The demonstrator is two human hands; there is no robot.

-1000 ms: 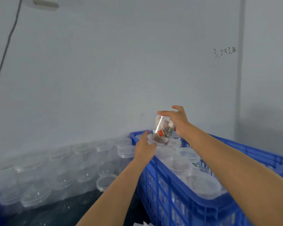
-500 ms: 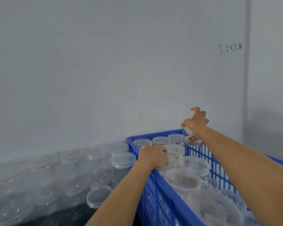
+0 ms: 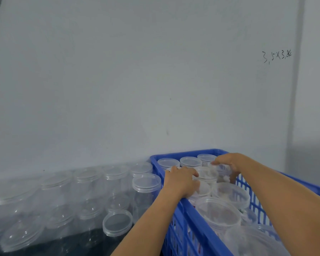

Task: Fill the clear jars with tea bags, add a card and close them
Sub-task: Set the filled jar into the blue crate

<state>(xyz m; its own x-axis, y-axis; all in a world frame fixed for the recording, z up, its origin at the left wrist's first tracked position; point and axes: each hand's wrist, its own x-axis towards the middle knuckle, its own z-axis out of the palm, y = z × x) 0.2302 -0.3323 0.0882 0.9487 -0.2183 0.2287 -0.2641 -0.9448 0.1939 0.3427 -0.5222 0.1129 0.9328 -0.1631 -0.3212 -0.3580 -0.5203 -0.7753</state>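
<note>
Both hands lowered into crate | wall grey | jar possibly gripped

My hands, the left and the right, are bare and tan over a bright blue crate whose walls are a grid of slots showing white between blue bars. The jars inside it are clear with frosted, whitish lids, and faint red shows through one. The jars to the left are colourless too, standing on a dark, near-black surface. The wall is pale grey-blue with dark scribbled writing.
</note>
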